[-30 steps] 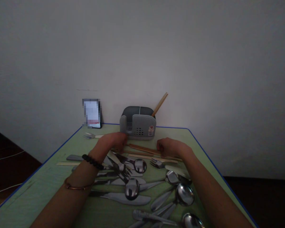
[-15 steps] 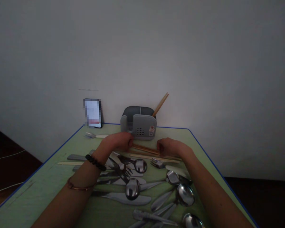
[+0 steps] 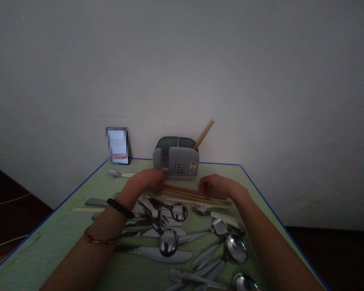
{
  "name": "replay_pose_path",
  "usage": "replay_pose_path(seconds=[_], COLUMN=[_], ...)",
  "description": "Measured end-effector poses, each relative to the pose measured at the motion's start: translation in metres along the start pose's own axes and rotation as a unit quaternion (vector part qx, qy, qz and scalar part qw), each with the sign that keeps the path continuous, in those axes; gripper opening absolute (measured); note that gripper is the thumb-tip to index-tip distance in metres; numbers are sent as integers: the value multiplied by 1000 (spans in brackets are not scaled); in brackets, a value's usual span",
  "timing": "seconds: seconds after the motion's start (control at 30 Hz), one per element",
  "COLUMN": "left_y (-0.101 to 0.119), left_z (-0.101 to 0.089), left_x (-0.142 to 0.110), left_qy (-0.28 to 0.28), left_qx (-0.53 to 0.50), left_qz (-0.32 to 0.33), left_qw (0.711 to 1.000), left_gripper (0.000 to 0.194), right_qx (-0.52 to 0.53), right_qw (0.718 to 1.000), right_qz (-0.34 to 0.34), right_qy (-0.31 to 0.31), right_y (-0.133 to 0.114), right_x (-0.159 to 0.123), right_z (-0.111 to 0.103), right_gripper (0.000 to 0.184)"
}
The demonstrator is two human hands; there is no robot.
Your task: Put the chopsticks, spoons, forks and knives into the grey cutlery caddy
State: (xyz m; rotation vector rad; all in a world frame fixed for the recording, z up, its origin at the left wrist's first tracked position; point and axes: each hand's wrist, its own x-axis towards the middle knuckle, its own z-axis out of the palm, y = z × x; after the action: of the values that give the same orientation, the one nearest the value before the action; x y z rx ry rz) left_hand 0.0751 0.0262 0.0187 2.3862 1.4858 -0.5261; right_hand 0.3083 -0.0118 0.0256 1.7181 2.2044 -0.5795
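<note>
Both my hands rest on a bundle of wooden chopsticks (image 3: 182, 192) lying crosswise on the green table (image 3: 48, 246). My left hand (image 3: 147, 182) is curled over the bundle's left end, fingers closed. My right hand (image 3: 215, 186) is closed around the right part of the same chopsticks. Just behind them stands a grey cutlery holder (image 3: 176, 161) with two chopsticks (image 3: 204, 134) leaning out of its right side. My left wrist wears a dark bead bracelet and a thin bangle.
Spoons (image 3: 169, 243), forks (image 3: 202, 209) and knives (image 3: 157, 254) lie scattered across the table's near half. A single chopstick (image 3: 86, 209) lies at left, a fork (image 3: 117, 174) at the far left. A small standing screen (image 3: 117, 144) leans against the white wall.
My left hand slid a little right along the chopsticks, then drew slightly back. My right hand stayed nearly still on the bundle.
</note>
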Motion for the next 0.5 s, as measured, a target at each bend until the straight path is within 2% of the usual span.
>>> replay_pose_path(seconds=[0.17, 0.3, 0.5], left_y=[-4, -11, -11], left_z=[-8, -14, -12], left_x=[-7, -14, -13], left_qy=[3, -13, -31], left_qx=[6, 12, -1], left_qz=[-58, -105, -117], left_qw=[998, 994, 993], left_gripper=[34, 39, 45], right_qx=[-16, -35, -34], right_qw=[999, 996, 998], right_qz=[46, 75, 54], right_qy=[-11, -22, -24], right_y=[5, 11, 10], right_x=[-2, -4, 1], right_z=[-3, -3, 1], right_gripper=[46, 43, 37])
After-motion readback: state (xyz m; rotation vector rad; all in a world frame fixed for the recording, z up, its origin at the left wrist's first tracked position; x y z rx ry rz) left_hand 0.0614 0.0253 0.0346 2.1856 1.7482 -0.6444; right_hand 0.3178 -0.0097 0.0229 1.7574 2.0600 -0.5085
